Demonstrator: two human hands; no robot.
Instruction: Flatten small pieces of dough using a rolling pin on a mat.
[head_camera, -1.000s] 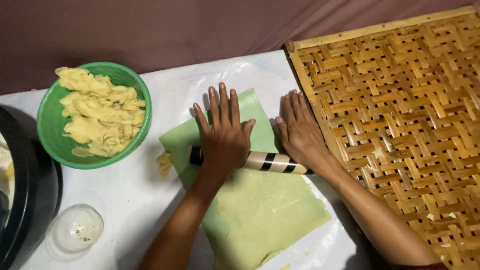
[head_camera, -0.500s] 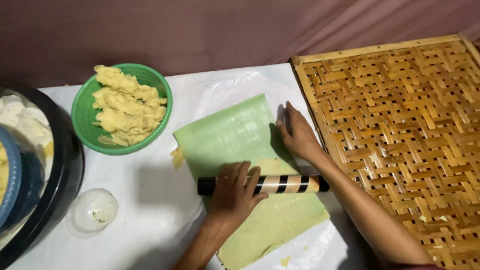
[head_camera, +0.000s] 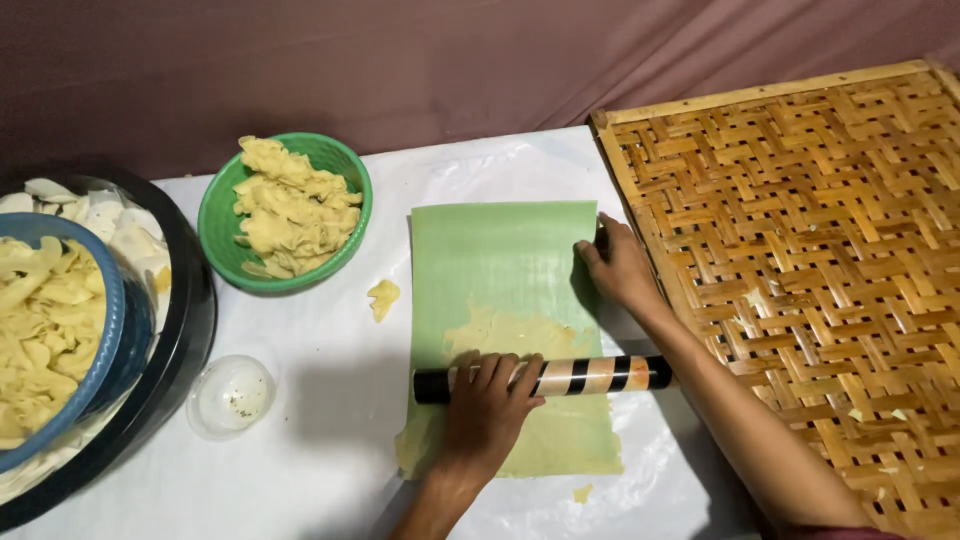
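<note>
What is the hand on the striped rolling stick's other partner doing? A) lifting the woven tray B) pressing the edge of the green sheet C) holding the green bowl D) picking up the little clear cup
B: the right hand rests on the flat pale-green sheet's right edge, while the left hand lies on the black-and-tan striped rolling stick.

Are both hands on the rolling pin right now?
No, only the left hand rests on the rolling pin; the right hand presses the edge of the green sheet.

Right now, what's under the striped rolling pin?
Under the striped rolling pin lies a green sheet with flattened yellow dough spreading out above the pin. The left hand covers part of the pin, so the dough directly beneath is hidden.
</note>
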